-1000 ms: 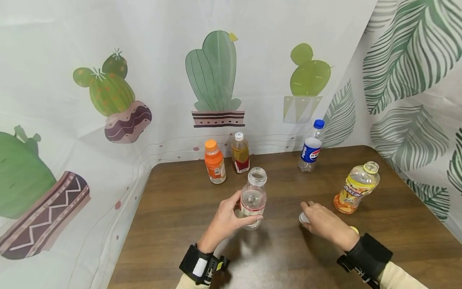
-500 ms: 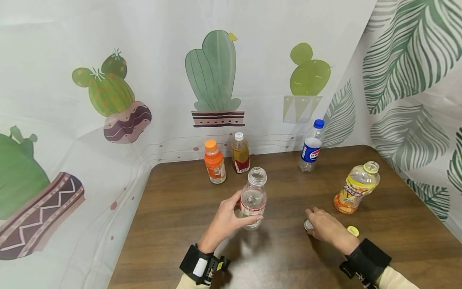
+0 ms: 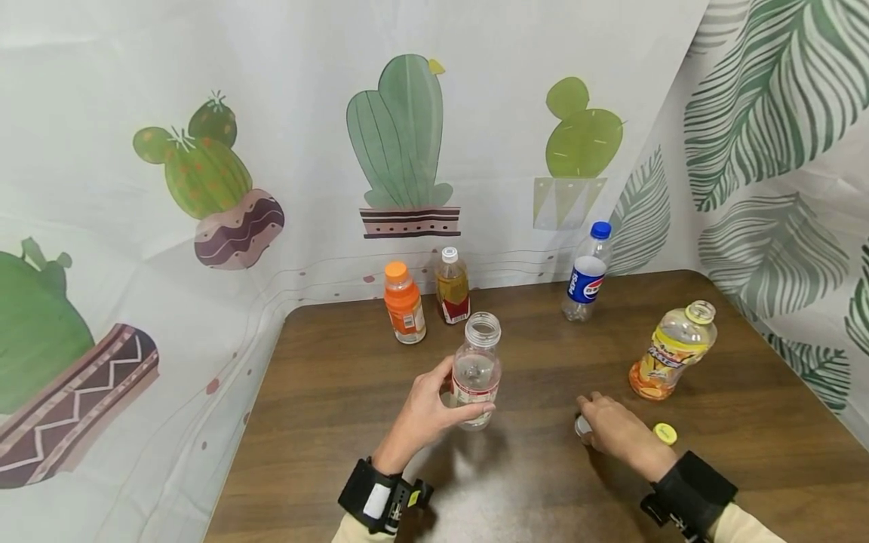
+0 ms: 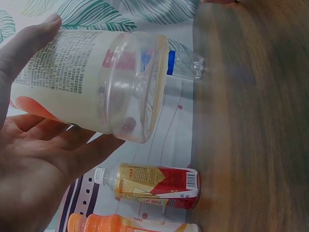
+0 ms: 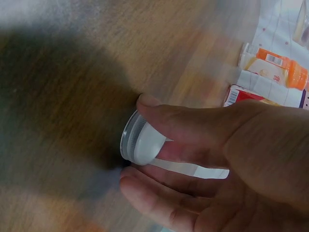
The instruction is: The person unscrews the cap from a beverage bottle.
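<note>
Head view: holds clear bottle (image 3: 475, 394), uncapped and mouth up, in left hand (image 3: 429, 409), with grip clamped round the body and thumb across the label. Curls fingers of right hand (image 3: 619, 431) about white cap (image 3: 582, 427), low over the right part of the surface (image 3: 326, 437), well apart from the bottle. Against one second ago, shows a small shift of right hand and white cap to the right and nearer, now leaving yellow cap (image 3: 665, 434) in full sight just beside that hand. Finds no real change at the left hand. Judges this to keep bottle steady and cap parted from it, closer to the yellow one. Records, farther back, capped orange bottle (image 3: 404, 311), amber bottle (image 3: 452, 292) and Pepsi bottle (image 3: 587, 280); to the right, uncapped yellow-labelled bottle (image 3: 670, 354). Left wrist view: confirms thumb and fingers round the clear bottle, with base apparently off the surface. Right wrist view: shows white cap between thumb and fingers, rim toward the surface; cannot tell whether resting there or just above, nor how firmly pinched.
</note>
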A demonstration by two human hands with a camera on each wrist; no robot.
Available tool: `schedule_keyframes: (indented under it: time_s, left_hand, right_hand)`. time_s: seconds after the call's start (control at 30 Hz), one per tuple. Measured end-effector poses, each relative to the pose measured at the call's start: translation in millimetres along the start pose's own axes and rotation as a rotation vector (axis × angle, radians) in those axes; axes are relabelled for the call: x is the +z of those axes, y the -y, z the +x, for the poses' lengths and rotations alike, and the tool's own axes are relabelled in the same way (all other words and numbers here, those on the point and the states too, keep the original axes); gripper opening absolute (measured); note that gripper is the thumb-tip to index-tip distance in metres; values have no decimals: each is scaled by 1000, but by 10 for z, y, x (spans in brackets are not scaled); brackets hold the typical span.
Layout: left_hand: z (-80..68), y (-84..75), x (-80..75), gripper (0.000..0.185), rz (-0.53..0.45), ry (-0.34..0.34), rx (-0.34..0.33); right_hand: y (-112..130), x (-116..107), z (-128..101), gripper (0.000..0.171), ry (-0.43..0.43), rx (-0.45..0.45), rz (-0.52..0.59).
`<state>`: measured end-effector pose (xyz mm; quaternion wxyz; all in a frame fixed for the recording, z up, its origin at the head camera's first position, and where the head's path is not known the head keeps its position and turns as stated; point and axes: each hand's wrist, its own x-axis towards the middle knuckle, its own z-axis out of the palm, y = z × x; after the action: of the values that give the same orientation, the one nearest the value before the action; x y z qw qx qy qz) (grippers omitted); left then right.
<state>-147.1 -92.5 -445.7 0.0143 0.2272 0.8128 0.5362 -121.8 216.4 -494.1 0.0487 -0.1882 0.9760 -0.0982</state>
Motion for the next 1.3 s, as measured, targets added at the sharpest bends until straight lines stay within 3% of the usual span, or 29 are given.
schedule_keyframes:
  time_s: [0.23, 0.33, 0.47, 0.7, 0.83, 1.07, 1.3]
  left_hand:
    - [-1, -11, -15, 63, -17, -5, -5]
    - [0, -15, -24, 62, -21, -6, 6]
    - [8, -19, -38, 61, -9, -19, 29]
    - [5, -20, -32, 63, -9, -16, 34]
    - [12, -31, -20, 62, -23, -11, 39]
    - [17, -73, -7, 63, 7, -17, 82]
    - [15, -117, 55, 65, -22, 13, 80]
  right_hand:
    - [20, -18, -16, 41, -67, -8, -39]
    - [81, -135, -30, 43, -115, -14, -52]
    - [258, -499, -14, 41, -240, -41, -14]
    - [729, -1211, 31, 32, -490, -104, 213]
    - [944, -1428, 51, 39, -550, -127, 321]
    - [1204, -1430, 189, 53, -527, -195, 400]
    - [1278, -1349, 274, 41, -562, -247, 429]
